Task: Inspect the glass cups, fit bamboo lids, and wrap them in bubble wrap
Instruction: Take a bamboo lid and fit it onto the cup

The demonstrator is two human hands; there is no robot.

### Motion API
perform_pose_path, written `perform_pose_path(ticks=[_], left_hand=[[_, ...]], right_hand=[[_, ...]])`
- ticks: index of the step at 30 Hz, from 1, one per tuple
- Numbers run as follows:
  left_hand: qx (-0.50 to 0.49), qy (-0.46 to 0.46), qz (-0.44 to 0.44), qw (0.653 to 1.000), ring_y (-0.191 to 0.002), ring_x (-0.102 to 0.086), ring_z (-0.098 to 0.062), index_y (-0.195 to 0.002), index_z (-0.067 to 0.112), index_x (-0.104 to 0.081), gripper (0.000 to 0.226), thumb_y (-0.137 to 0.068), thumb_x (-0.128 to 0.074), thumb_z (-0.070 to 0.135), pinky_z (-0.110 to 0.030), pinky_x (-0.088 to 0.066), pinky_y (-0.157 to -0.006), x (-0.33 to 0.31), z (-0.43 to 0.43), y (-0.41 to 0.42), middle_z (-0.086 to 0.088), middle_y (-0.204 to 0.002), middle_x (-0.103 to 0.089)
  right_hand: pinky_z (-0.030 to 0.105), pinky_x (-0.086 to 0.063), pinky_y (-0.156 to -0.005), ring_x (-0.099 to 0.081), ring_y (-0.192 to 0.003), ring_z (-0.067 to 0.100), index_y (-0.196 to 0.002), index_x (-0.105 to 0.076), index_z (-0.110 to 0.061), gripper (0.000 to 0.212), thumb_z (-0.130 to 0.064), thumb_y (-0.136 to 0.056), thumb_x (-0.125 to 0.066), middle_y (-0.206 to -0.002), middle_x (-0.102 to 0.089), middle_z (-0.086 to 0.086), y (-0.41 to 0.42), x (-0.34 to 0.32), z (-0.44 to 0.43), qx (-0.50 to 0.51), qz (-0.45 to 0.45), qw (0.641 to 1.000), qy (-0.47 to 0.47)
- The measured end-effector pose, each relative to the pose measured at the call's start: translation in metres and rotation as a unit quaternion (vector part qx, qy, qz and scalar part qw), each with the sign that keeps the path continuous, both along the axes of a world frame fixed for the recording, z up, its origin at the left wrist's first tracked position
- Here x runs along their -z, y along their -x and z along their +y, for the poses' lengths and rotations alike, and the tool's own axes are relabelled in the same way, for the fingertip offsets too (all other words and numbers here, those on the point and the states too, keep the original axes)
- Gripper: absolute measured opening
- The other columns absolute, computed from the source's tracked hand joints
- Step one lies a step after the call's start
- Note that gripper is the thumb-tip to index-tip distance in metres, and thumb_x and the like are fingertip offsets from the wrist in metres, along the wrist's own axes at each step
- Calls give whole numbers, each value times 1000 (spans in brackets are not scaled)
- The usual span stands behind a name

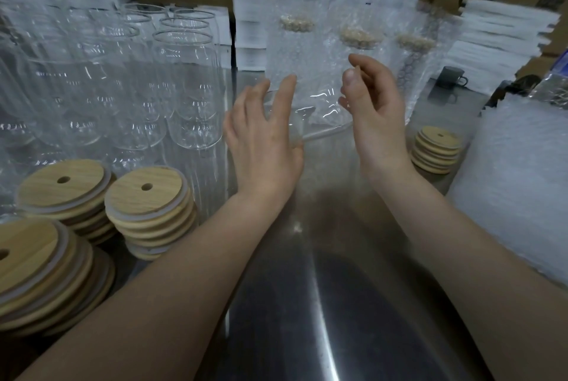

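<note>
Hovering with fingers spread, your left hand (261, 137) and loosely curled right hand (373, 110) grip nothing, flanking a clear, lidless glass cup (310, 110) on the steel table (338, 288). Behind it stand bubble-wrapped cups (356, 42) with bamboo lids showing through.

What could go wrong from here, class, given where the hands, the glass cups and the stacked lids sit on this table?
1. The left hand hovers close beside the packed unwrapped glass cups; a sideways sweep might knock one into its neighbours.
2. The wrapped cups stand upright just past both hands; the right hand could tip one.
3. The bamboo lid stacks sit unevenly near the left forearm, so a brush may topple them.
</note>
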State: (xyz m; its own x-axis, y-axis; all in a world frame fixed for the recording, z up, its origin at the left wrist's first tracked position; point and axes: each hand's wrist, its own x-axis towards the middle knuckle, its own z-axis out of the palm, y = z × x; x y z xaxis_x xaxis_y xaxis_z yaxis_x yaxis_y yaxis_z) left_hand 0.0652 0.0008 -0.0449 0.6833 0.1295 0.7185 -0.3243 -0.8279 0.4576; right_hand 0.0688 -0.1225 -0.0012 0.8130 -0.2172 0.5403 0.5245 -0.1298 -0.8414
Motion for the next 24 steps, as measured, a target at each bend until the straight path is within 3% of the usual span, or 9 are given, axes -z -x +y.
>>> perform_pose_path(ticks=[5, 10, 13, 16, 24], left_hand=[[3, -8, -1, 1000, -137, -36, -30, -146, 27, -42, 87, -67, -75, 9, -48, -27, -112, 0, 1, 0, -8, -145, -44], [-4, -23, -11, 1000, -135, -37, -29, -145, 27, -44, 86, -67, -73, 7, -46, -28, -109, 0, 0, 1, -7, -143, -46], [0, -25, -15, 1000, -134, -39, -30, -144, 25, -46, 86, -65, -71, 6, -47, -29, -107, 0, 0, 1, -8, -141, -48], [-3, -28, -15, 1000, -134, -39, -30, -144, 25, -46, 87, -64, -71, 5, -47, -29, -107, 0, 0, 1, -8, -141, -48], [-8, -26, -14, 1000, -132, -40, -30, -144, 25, -46, 87, -63, -69, 4, -46, -30, -106, 0, 1, 2, -8, -140, -49]], right_hand=[[50, -44, -103, -55, -114, 29, -122, -59, -22, 25, -29, -98, -52, -123, -55, 18, -1, 1, -2, 4, 18, 998, 58], [48, -39, -110, -51, -124, 24, -123, -58, -24, 36, -41, -95, -43, -129, -51, 5, 0, 0, -2, 9, 25, 997, 77], [42, -41, -109, -54, -113, 11, -123, -56, -28, 34, -39, -99, -35, -122, -47, -1, 0, 2, -3, 9, 22, 996, 83], [42, -41, -108, -54, -114, 18, -124, -54, -29, 36, -39, -100, -30, -117, -45, -6, -2, 4, -3, 8, 20, 996, 89], [46, -35, -114, -46, -129, 16, -130, -50, -27, 43, -43, -96, -30, -134, -49, 3, -4, 5, 0, -1, 24, 993, 116]])
